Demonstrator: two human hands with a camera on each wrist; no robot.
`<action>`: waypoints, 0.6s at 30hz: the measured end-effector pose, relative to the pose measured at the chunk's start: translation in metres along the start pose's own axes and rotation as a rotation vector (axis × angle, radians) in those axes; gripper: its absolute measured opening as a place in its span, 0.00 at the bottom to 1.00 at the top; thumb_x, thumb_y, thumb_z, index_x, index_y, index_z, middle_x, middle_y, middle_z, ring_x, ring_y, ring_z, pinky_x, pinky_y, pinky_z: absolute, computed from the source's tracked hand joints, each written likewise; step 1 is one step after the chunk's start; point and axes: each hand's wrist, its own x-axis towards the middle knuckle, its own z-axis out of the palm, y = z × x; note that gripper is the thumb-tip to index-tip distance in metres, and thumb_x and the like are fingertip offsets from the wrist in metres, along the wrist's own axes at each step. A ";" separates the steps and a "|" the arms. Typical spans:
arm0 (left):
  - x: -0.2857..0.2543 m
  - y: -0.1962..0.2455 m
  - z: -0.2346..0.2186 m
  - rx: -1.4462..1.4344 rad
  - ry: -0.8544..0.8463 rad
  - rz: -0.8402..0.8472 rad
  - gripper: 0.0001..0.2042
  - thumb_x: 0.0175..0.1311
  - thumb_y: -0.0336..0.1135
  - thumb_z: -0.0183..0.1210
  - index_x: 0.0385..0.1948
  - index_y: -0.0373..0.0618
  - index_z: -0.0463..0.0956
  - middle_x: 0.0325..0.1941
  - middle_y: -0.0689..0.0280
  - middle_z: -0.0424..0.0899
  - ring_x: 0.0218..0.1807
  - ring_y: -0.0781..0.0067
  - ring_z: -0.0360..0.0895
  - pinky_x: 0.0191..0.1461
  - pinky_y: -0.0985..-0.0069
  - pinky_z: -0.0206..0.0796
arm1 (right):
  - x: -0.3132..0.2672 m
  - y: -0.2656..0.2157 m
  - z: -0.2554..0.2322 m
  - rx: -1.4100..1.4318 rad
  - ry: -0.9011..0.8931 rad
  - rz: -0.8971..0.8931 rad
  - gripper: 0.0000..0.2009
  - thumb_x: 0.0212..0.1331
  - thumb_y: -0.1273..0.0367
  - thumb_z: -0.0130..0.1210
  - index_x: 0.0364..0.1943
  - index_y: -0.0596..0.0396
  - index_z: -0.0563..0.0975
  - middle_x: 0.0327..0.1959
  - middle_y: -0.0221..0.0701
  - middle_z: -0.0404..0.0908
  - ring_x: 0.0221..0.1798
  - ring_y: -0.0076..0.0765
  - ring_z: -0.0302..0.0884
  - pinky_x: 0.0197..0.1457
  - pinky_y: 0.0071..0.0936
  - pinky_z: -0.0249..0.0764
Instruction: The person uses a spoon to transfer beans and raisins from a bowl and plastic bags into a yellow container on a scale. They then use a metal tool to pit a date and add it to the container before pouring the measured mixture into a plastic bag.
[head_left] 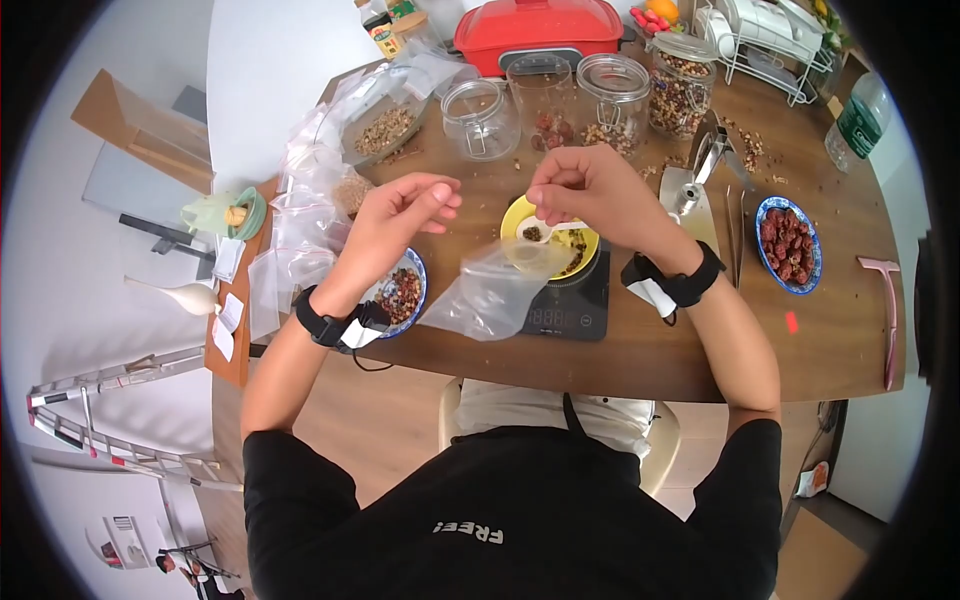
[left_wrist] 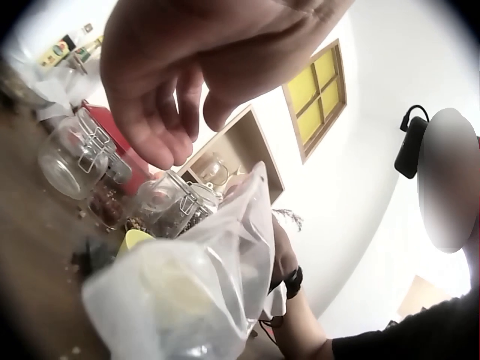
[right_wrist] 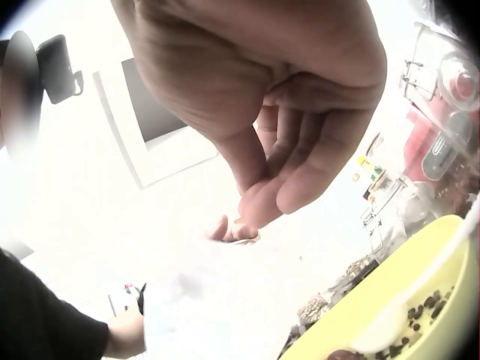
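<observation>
My right hand (head_left: 600,195) pinches a clear plastic bag (head_left: 490,295) between thumb and fingertips; the bag hangs down and left over the near edge of a yellow bowl (head_left: 512,217). In the left wrist view the bag (left_wrist: 180,300) looks wide and cloudy. To the left, my left hand (head_left: 395,220) is raised with loosely bent fingers and nothing in them. The yellow bowl holds dark bits and a white spoon (right_wrist: 382,326), and stands on a black scale (head_left: 565,318). Beneath my left wrist is a blue-rimmed bowl (head_left: 423,290) of mixed dried pieces.
Glass jars (head_left: 480,125) line the back before a red cooker (head_left: 535,35). Plastic bags (head_left: 300,200) cover the left edge. Rightward are metal tongs (head_left: 738,235), a bowl of red dates (head_left: 788,245), a pink tool (head_left: 890,320) and a bottle (head_left: 857,125).
</observation>
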 end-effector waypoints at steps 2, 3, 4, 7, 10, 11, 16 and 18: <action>-0.003 -0.007 0.005 0.151 0.019 0.115 0.18 0.76 0.41 0.56 0.55 0.35 0.77 0.48 0.62 0.84 0.50 0.76 0.80 0.52 0.75 0.73 | 0.001 0.008 0.008 -0.135 0.082 -0.102 0.10 0.65 0.65 0.63 0.38 0.60 0.81 0.32 0.29 0.85 0.36 0.24 0.82 0.40 0.24 0.77; -0.010 -0.009 0.011 0.145 0.019 0.099 0.18 0.76 0.41 0.56 0.55 0.35 0.77 0.48 0.62 0.84 0.50 0.76 0.80 0.52 0.75 0.73 | -0.003 0.005 0.017 -0.126 0.075 -0.089 0.10 0.65 0.65 0.63 0.38 0.60 0.81 0.32 0.29 0.85 0.36 0.24 0.82 0.40 0.24 0.77; -0.019 -0.007 0.019 0.167 0.134 0.272 0.22 0.73 0.45 0.57 0.57 0.35 0.75 0.52 0.58 0.82 0.54 0.70 0.79 0.55 0.71 0.71 | -0.008 -0.005 0.028 -0.348 0.179 -0.150 0.12 0.63 0.63 0.64 0.38 0.58 0.81 0.32 0.31 0.85 0.36 0.30 0.83 0.41 0.27 0.77; -0.054 -0.017 0.025 0.560 0.088 0.805 0.37 0.60 0.60 0.64 0.61 0.37 0.72 0.63 0.50 0.74 0.63 0.51 0.72 0.65 0.58 0.65 | -0.022 -0.024 0.038 -0.643 0.257 -0.360 0.18 0.60 0.54 0.65 0.40 0.56 0.81 0.32 0.35 0.84 0.36 0.42 0.83 0.41 0.34 0.78; -0.109 -0.033 0.065 0.988 -0.309 0.875 0.44 0.45 0.63 0.71 0.64 0.46 0.71 0.64 0.54 0.73 0.64 0.50 0.71 0.66 0.54 0.65 | -0.038 -0.036 0.040 -0.744 0.173 -0.436 0.14 0.57 0.59 0.67 0.38 0.55 0.81 0.36 0.35 0.83 0.40 0.49 0.82 0.44 0.35 0.78; -0.115 -0.042 0.072 1.014 -0.380 0.862 0.43 0.45 0.59 0.72 0.65 0.46 0.70 0.65 0.55 0.73 0.65 0.51 0.71 0.67 0.55 0.65 | -0.040 -0.035 0.037 -0.812 0.223 -0.484 0.15 0.57 0.57 0.67 0.39 0.53 0.81 0.34 0.34 0.84 0.38 0.47 0.82 0.40 0.36 0.77; -0.115 -0.065 0.080 1.044 -0.399 0.824 0.41 0.43 0.50 0.74 0.65 0.47 0.71 0.65 0.55 0.72 0.63 0.53 0.73 0.63 0.57 0.67 | -0.065 -0.039 0.033 -0.893 0.266 -0.460 0.10 0.58 0.61 0.66 0.37 0.52 0.82 0.31 0.33 0.83 0.32 0.46 0.80 0.33 0.37 0.74; -0.116 -0.078 0.084 1.061 -0.389 0.809 0.44 0.41 0.46 0.74 0.67 0.47 0.68 0.67 0.55 0.70 0.63 0.53 0.73 0.63 0.57 0.68 | -0.081 -0.034 0.034 -0.892 0.251 -0.427 0.10 0.56 0.62 0.67 0.35 0.52 0.82 0.31 0.34 0.82 0.31 0.46 0.80 0.32 0.37 0.73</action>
